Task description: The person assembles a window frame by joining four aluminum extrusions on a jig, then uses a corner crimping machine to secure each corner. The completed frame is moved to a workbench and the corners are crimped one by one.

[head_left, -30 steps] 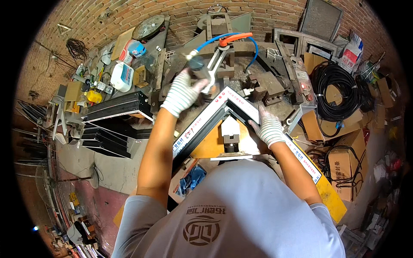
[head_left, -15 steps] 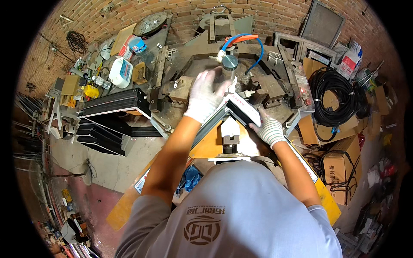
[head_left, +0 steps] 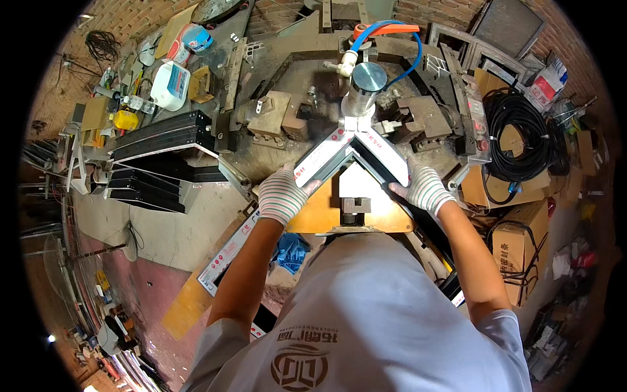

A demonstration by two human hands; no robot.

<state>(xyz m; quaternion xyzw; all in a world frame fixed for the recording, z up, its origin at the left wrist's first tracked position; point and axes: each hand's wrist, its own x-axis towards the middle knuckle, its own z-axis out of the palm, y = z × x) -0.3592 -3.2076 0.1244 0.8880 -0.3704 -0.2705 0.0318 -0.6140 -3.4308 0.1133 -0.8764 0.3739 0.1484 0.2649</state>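
Note:
White striped gloves cover both hands. My left hand (head_left: pixel 283 195) grips the left leg of a metal window frame (head_left: pixel 321 157), whose mitred corner points away from me. On its right leg my right hand (head_left: pixel 424 187) is closed, thumb on the inner side. The far corner of the frame sits against the foot of an upright metal cylinder (head_left: pixel 363 98) on a heavy corner-joining machine (head_left: pixel 287 78). Inside the angle stands a white pointed block (head_left: pixel 354 183) above an orange-yellow plate (head_left: pixel 313 212). The fingers beneath the profiles are partly hidden.
A blue air hose (head_left: pixel 418 55) and an orange lever (head_left: pixel 392 29) rise behind the cylinder. Steel clamping blocks (head_left: pixel 271 117) flank it. Black profiles (head_left: pixel 163 140) are stacked at left; coiled black hose (head_left: pixel 516 137) and a cardboard box (head_left: pixel 519 255) lie at right.
My left hand has come down from beside the cylinder, toward me, onto the frame's left leg. My right hand stays on the right leg. The view has shifted slightly.

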